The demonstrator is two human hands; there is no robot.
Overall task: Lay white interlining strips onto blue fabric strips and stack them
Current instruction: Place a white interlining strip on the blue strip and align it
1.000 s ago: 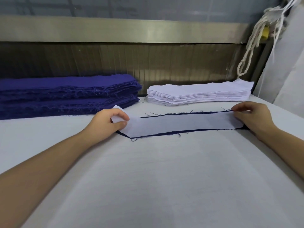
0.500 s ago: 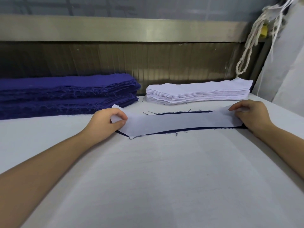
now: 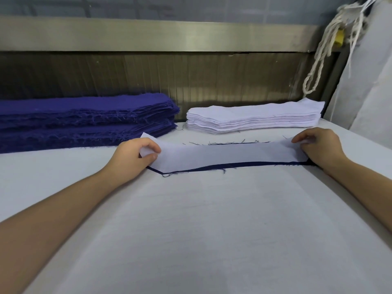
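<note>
The fingers (image 3: 146, 143) of the left hand (image 3: 135, 159) are clamped on the left end of the white interlining strip (image 3: 222, 154). Its right end is pinched by the right hand (image 3: 318, 148). The strip is held mid-frame, over the blue fabric strip (image 3: 233, 165) on the tabletop (image 3: 212, 230). The laying step seems to be in hand. Next, the edges should be lined up and the strip pressed flat. The blue pile (image 3: 84, 119) is seen upper left, the white pile (image 3: 254, 117) upper right.
</note>
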